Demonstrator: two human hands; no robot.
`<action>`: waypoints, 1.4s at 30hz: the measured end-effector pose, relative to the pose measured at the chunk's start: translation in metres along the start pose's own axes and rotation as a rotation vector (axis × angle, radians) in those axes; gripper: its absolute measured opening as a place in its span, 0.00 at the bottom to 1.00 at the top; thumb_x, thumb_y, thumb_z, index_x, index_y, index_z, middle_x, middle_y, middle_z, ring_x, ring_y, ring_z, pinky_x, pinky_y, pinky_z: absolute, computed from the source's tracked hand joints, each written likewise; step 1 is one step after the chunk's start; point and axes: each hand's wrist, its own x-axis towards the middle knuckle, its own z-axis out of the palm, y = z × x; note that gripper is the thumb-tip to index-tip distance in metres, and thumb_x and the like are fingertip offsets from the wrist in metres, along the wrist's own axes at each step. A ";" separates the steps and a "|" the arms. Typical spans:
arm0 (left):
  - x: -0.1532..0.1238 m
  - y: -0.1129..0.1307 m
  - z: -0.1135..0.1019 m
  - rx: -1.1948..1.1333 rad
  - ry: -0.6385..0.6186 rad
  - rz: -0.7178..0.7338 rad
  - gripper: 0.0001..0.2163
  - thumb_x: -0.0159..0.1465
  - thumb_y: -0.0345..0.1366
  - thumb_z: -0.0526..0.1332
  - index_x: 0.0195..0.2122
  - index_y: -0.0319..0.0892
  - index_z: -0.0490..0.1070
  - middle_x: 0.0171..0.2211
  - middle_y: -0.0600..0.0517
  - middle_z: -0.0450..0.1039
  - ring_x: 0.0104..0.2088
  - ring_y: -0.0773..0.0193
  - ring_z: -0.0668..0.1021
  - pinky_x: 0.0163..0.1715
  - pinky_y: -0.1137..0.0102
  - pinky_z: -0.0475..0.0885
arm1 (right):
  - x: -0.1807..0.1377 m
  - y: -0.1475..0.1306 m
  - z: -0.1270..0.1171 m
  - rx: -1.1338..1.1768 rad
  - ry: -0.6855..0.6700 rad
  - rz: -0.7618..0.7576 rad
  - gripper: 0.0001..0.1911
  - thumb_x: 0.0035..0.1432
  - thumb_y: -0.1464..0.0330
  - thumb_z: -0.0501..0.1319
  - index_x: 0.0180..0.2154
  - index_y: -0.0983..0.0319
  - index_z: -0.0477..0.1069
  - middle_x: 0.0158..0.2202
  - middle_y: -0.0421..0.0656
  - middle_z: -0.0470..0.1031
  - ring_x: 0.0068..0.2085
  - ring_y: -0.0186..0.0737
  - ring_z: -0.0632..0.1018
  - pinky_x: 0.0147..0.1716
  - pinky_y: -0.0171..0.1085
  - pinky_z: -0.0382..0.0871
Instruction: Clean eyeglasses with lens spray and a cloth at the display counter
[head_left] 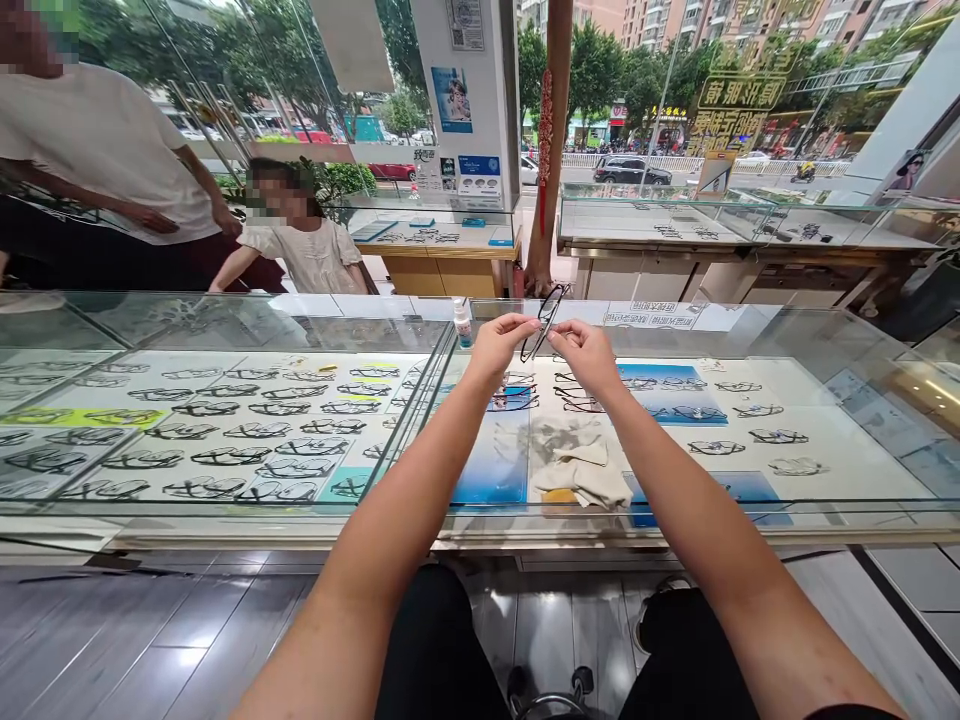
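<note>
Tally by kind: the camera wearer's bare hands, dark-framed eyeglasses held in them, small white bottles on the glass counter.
Bare hands, left hand and right hand: 2
Dark-framed eyeglasses, held: 1
Small white bottle: 1
Total: 4

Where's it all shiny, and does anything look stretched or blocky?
In the head view: white glare on the floor; pale reflections on the counter's glass; the arms look stretched big towards the bottom; blocky squares cover two heads; the held glasses look thin and dark.

The raised eyeglasses (545, 326) are above the counter (874, 440), behind the cloth (589, 465), right of the bottle (462, 326).
</note>
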 end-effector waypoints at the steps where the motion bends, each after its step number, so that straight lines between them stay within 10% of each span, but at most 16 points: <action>1: -0.001 0.000 0.001 -0.026 -0.010 -0.018 0.18 0.46 0.47 0.84 0.32 0.43 0.86 0.36 0.48 0.85 0.42 0.57 0.81 0.48 0.63 0.74 | 0.000 0.000 0.000 0.001 0.001 -0.009 0.18 0.58 0.50 0.66 0.36 0.58 0.77 0.21 0.30 0.51 0.26 0.36 0.57 0.31 0.39 0.51; 34: -0.009 0.004 0.004 0.031 -0.136 -0.004 0.26 0.50 0.56 0.83 0.35 0.43 0.77 0.39 0.48 0.84 0.39 0.62 0.79 0.39 0.68 0.72 | -0.002 -0.011 -0.008 0.054 0.159 -0.043 0.11 0.63 0.58 0.66 0.33 0.56 0.71 0.19 0.29 0.54 0.24 0.35 0.58 0.31 0.39 0.56; 42: -0.005 -0.004 0.003 0.106 -0.097 0.051 0.24 0.55 0.56 0.79 0.36 0.43 0.75 0.41 0.46 0.84 0.35 0.62 0.77 0.36 0.67 0.71 | -0.002 -0.008 -0.014 -0.136 0.377 -0.086 0.12 0.72 0.56 0.60 0.47 0.57 0.73 0.38 0.45 0.85 0.32 0.42 0.79 0.41 0.42 0.72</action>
